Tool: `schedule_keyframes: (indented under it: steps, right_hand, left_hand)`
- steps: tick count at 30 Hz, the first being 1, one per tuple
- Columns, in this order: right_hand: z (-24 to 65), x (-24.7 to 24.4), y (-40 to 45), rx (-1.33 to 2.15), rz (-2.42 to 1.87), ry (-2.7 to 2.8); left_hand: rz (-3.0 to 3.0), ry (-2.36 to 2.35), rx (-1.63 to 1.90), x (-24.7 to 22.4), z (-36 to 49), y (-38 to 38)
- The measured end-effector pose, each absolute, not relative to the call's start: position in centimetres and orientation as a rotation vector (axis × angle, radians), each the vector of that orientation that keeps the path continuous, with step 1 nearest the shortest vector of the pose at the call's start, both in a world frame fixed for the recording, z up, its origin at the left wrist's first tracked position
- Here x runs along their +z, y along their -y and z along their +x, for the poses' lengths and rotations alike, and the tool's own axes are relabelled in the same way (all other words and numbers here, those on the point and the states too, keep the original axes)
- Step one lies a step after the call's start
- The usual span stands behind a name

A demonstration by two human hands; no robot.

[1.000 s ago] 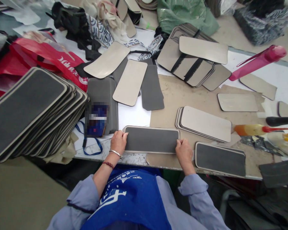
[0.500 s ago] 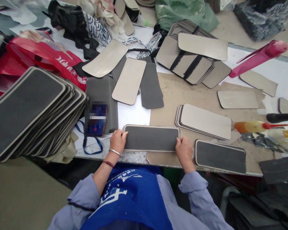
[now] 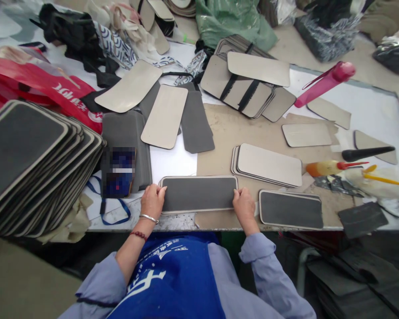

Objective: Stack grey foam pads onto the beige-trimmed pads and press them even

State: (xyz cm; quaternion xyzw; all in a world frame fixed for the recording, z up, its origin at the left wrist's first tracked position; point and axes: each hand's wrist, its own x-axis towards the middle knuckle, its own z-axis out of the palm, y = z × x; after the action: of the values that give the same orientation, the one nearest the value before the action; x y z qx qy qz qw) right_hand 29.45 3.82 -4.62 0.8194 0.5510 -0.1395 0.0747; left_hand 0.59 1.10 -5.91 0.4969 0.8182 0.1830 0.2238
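A long dark grey panel with a beige border [image 3: 199,194] lies at the table's front edge, its corners rounded. My left hand [image 3: 153,201] pinches its left end between thumb and fingers. At the opposite end, my right hand [image 3: 244,206] grips the panel's right edge the same way. More panel edges show just under its left end. Right of my right hand is a short pile of similar grey panels [image 3: 291,209]. Behind that sits a small stack of beige panels [image 3: 269,165], pale side up.
A tall leaning stack of grey panels [image 3: 23,155] fills the left. Beside it a phone [image 3: 119,173] rests on grey pieces, with a blue lanyard [image 3: 116,215]. Strapped beige panels [image 3: 249,91], a pink tube [image 3: 326,84] and an orange-tipped bottle [image 3: 324,167] stand farther off.
The view has shifted a little to the right, so everything sits farther left in the picture. Both hands keep their hold on the grey panel's ends.
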Motion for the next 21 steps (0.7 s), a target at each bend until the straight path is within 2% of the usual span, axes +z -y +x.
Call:
schedule_keyframes:
  steps: [8, 13, 18, 21]
  right_hand:
    - [29.5, -4.7, -3.7, -0.421, 2.495, -1.649]
    - [29.6, -4.7, -3.7, -0.445, 2.479, -1.655]
    - [29.9, -4.9, -3.8, -0.456, 2.457, -1.662]
    - [30.1, -5.1, -3.8, -0.44, 2.444, -1.648]
  left_hand:
    - [1.342, -2.27, 0.567, -5.8, 0.2, -0.6]
    - [1.737, -2.261, 0.556, -5.3, 0.6, 0.8]
    - [2.346, -1.805, 0.508, -5.1, 3.7, 1.4]
    - [2.437, -1.626, 0.393, -5.6, 5.3, 1.1]
